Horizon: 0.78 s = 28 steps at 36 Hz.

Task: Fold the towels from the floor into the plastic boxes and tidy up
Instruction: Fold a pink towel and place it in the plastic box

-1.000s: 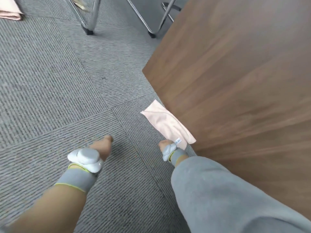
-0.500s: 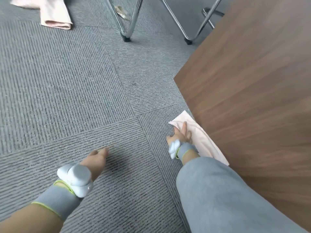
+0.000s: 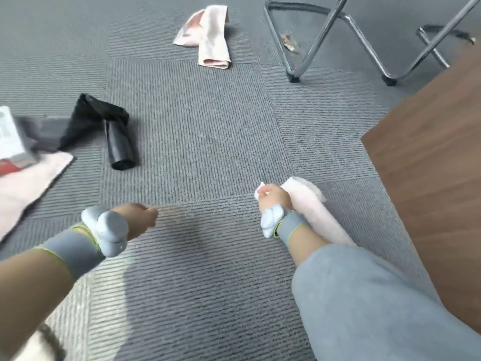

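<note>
- We look down on grey carpet tiles point(image 3: 197, 131), with towels scattered across them and no plastic box in view.
- At the far left a flat pink towel point(image 3: 26, 188) lies spread out, with a blurred white-and-red carton point(image 3: 10, 144) resting on its far edge.
- Just beside it lies a crumpled black plastic bag point(image 3: 104, 126).
- Our left hand point(image 3: 140, 220) hovers above the carpet, fingers curled in, with nothing that we can see in them.
- Far ahead a rumpled pink towel point(image 3: 212, 37) lies half folded, well apart from both hands.
- Our right hand point(image 3: 273, 199) clutches the bunched towel point(image 3: 315, 212) at one end. The rest trails back along the carpet beside the grey sleeve point(image 3: 377, 303).
- We judge this cloth light, soft and limp. It will sag from a one-point grip, so pinching two corners should open it flat for folding.
- Chrome chair legs point(image 3: 325, 40) stand far right.
- A wooden panel point(image 3: 429, 178) fills the right edge.
</note>
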Tool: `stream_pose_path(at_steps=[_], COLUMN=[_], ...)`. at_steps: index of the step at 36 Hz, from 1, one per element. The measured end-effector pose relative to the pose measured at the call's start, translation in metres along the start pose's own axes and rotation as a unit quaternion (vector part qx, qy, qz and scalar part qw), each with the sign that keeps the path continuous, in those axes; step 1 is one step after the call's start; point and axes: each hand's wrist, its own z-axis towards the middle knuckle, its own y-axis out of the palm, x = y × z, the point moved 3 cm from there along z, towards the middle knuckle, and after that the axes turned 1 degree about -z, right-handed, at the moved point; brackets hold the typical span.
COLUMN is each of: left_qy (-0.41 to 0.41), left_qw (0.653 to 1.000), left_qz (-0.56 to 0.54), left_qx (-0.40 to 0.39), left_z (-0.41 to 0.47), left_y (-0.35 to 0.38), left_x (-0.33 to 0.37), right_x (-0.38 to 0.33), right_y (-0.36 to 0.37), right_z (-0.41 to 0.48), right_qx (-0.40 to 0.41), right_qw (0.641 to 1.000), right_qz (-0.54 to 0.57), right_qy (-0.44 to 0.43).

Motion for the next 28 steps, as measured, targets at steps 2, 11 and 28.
stream_pose_path(at_steps=[2,11,28], left_qy=[0.008,-0.116,-0.142], left_qw=[0.999,0.977,0.979], left_qz=[0.032,0.14,-0.128], left_qx=[0.018,0.107,-0.073], left_z=[-0.003,-0.03,-0.033], left_y=[-0.02,-0.106,-0.087], left_x=[-0.017,-0.189,-0.29], right_x=[-0.038,-0.164,-0.157], right_y=[0.035,0.17,0.259], right_z=[-0.013,-0.107,-0.204], right_qx=[-0.055,-0.288,-0.461], right_qw=[0.997,0.919,0.837], right_qz=[0.023,-0.174,-0.256], right_qy=[-0.05,-0.203,-0.144])
